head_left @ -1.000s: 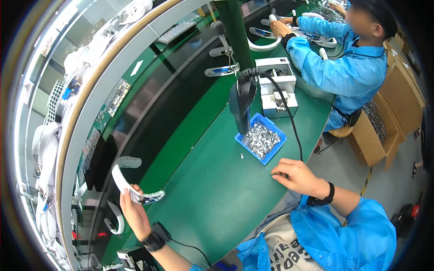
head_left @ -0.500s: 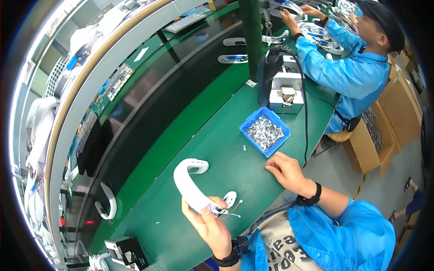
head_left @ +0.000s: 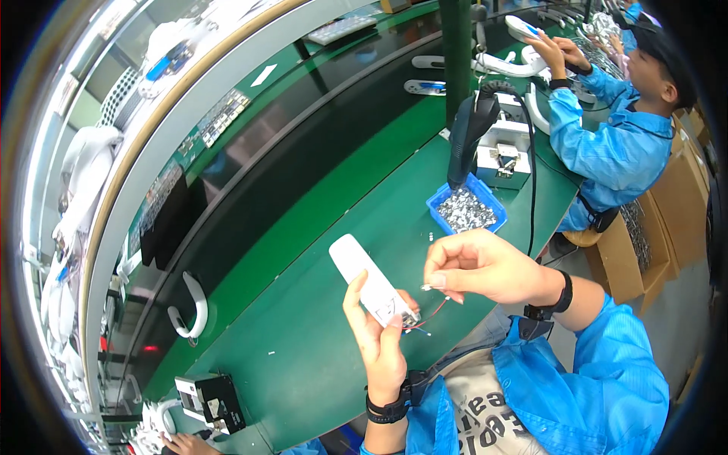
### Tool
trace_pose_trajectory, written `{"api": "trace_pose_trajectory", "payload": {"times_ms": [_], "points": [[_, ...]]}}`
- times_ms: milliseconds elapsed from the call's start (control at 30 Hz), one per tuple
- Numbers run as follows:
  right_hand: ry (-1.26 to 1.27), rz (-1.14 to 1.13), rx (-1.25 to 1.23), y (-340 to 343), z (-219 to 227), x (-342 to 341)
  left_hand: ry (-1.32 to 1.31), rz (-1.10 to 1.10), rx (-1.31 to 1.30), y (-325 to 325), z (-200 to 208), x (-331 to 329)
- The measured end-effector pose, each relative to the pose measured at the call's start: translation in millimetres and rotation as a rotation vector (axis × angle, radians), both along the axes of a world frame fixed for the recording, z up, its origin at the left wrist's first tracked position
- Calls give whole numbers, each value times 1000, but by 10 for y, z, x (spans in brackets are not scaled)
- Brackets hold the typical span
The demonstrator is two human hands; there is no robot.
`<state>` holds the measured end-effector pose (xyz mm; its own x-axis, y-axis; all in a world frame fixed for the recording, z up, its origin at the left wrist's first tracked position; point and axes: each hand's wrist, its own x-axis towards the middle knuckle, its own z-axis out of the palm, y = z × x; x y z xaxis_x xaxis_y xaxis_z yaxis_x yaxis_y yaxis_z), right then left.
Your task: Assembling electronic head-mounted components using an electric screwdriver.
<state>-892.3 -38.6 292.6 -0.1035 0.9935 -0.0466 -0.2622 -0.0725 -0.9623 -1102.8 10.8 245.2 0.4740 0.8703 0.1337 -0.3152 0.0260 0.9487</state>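
My left hand point(head_left: 377, 345) grips a white plastic housing point(head_left: 362, 273) near its lower end, fingers behind and thumb in front. Thin red and dark wires point(head_left: 434, 311) come out of that end, beside some small inner parts. Close to the wires, my right hand point(head_left: 493, 265) pinches a small shiny metal part point(head_left: 432, 287) between thumb and fingertips; its exact kind is too small to tell. Beyond the right hand stands a blue bin point(head_left: 494, 199) filled with many small metal pieces point(head_left: 464, 212).
A black hand-held power tool point(head_left: 464, 144) with a coiled cord hangs over the bin, beside a boxy metal device point(head_left: 504, 163). A conveyor point(head_left: 303, 205) runs along the far side, carrying a white curved piece point(head_left: 199, 307). A co-worker point(head_left: 607, 144) handles white parts at upper right.
My right hand has moved from beside the bin to the housing and now pinches a small metal part. The housing has turned in my left hand. The view has shifted slightly.
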Motion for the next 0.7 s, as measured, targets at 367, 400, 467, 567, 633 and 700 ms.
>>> {"api": "trace_pose_trajectory", "payload": {"times_ms": [367, 400, 467, 567, 633, 700], "points": [[-273, 158, -26, 352, 6, -302, -84, 41, -82, 4, -70, -70], [-336, 156, -17, 365, 42, -308, -89, 39, -90, 6, -89, -70], [-398, 153, -11, 387, 142, -326, -93, 35, -101, 6, -109, -60], [-450, 151, -68, 394, 232, -328, -84, 105, -102, -2, -100, -14], [-460, 161, 1, 398, 205, -310, -90, 92, -94, -1, -78, 5], [-469, 159, 24, 403, 195, -297, -94, 67, -82, 7, -95, -7]]}}
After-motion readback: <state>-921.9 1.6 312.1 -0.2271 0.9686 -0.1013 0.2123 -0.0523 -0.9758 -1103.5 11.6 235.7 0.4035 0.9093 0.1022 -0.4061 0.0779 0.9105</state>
